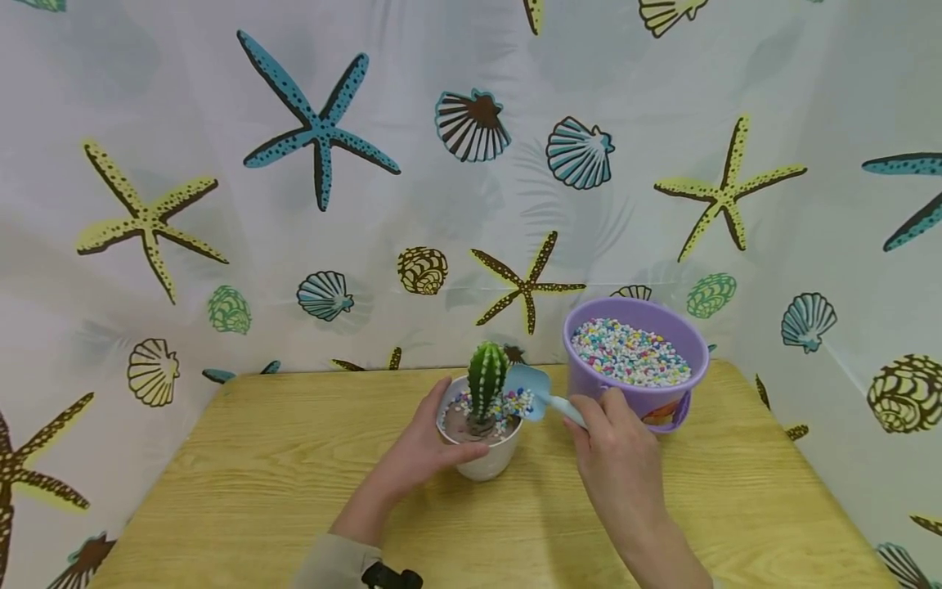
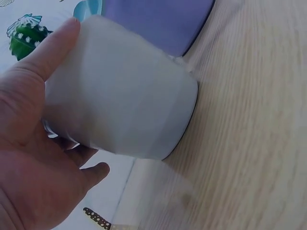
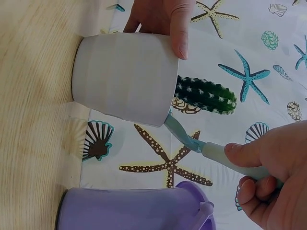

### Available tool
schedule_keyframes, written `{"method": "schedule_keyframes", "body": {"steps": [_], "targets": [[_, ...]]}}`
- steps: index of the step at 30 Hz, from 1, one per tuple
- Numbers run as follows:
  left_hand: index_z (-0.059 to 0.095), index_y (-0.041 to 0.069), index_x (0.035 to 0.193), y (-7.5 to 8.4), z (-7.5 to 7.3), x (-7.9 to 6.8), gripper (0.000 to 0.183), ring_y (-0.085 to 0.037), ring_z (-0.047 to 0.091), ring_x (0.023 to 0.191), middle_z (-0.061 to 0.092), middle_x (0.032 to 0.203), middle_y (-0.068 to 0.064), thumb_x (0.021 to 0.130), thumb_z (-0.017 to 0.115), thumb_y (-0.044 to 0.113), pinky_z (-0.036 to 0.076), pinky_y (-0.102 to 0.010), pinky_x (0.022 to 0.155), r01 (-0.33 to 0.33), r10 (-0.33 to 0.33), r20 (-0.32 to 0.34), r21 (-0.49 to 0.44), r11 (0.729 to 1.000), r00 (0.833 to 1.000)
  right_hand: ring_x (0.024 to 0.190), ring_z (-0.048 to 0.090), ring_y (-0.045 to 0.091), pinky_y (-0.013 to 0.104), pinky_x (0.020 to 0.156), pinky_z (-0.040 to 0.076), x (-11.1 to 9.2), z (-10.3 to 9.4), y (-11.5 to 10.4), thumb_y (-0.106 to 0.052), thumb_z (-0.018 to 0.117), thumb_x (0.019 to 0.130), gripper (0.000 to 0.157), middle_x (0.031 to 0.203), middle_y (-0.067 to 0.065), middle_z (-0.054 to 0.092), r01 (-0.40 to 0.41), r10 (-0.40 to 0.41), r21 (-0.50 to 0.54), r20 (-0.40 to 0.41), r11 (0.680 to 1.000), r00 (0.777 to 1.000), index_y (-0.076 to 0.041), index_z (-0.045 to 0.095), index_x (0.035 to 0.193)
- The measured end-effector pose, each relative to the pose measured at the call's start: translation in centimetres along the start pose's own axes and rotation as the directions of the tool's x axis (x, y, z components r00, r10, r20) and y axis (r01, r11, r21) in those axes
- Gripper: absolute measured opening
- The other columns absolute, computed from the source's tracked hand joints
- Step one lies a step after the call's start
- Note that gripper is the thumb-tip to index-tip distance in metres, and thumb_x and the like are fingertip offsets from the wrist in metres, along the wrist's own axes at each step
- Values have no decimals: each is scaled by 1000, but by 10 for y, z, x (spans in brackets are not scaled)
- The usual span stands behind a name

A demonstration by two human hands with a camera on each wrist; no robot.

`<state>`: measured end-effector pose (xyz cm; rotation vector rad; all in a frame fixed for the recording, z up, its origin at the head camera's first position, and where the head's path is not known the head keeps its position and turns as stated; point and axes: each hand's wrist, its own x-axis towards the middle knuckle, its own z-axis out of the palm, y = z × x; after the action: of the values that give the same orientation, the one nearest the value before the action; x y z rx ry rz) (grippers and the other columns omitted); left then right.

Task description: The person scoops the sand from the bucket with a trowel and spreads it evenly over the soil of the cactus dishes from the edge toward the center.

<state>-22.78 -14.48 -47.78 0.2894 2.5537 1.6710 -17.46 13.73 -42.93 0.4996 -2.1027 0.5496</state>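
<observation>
A small green cactus point(image 1: 488, 378) stands upright in a white flower pot point(image 1: 487, 465) on the table. My left hand point(image 1: 425, 446) holds this pot from the left, its thumb along the near rim and its fingers round the far side. In my right hand point(image 1: 621, 446) I grip the pale handle of a light blue toy shovel point(image 1: 531, 383). Its blade is tilted at the pot's right rim, with colourful beads point(image 1: 518, 401) at its edge beside the cactus. More beads lie on the brownish fill in the pot. In the right wrist view the shovel point(image 3: 178, 132) touches or nearly touches the rim.
A purple bucket point(image 1: 581, 378) full of multicoloured beads point(image 1: 633, 352) stands right of the pot, near the table's back edge, its handle hanging in front. Behind the wooden table point(image 1: 294, 458) hangs a white curtain point(image 1: 412, 204) printed with starfish and shells.
</observation>
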Motion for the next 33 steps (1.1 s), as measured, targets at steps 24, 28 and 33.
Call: {"method": "schedule_keyframes", "body": {"steps": [24, 28, 33], "targets": [[21, 6, 174, 9, 41, -16, 128, -53, 42, 150, 32, 167, -32, 81, 100, 45, 38, -67, 122, -2, 10, -263, 30, 1000, 965, 66, 59, 23, 39, 51, 53, -2, 3, -1, 1, 98, 80, 37, 87, 7, 54, 17, -18, -35, -27, 999, 999, -1, 79, 112], [18, 7, 175, 12, 47, -17, 132, -53, 39, 152, 28, 170, -30, 81, 100, 49, 37, -67, 123, 39, -32, -295, 20, 999, 955, 67, 60, 25, 40, 52, 53, -2, 3, -1, 1, 97, 80, 37, 87, 8, 54, 19, -20, -38, -32, 999, 999, -1, 79, 113], [19, 8, 175, 14, 53, -19, 132, -51, 39, 154, 28, 172, -29, 80, 100, 51, 36, -65, 124, 60, -49, -343, 19, 998, 938, 67, 60, 25, 40, 52, 53, -2, 3, -1, 1, 97, 80, 37, 88, 8, 54, 23, -24, -43, -32, 999, 999, -1, 79, 113]]}}
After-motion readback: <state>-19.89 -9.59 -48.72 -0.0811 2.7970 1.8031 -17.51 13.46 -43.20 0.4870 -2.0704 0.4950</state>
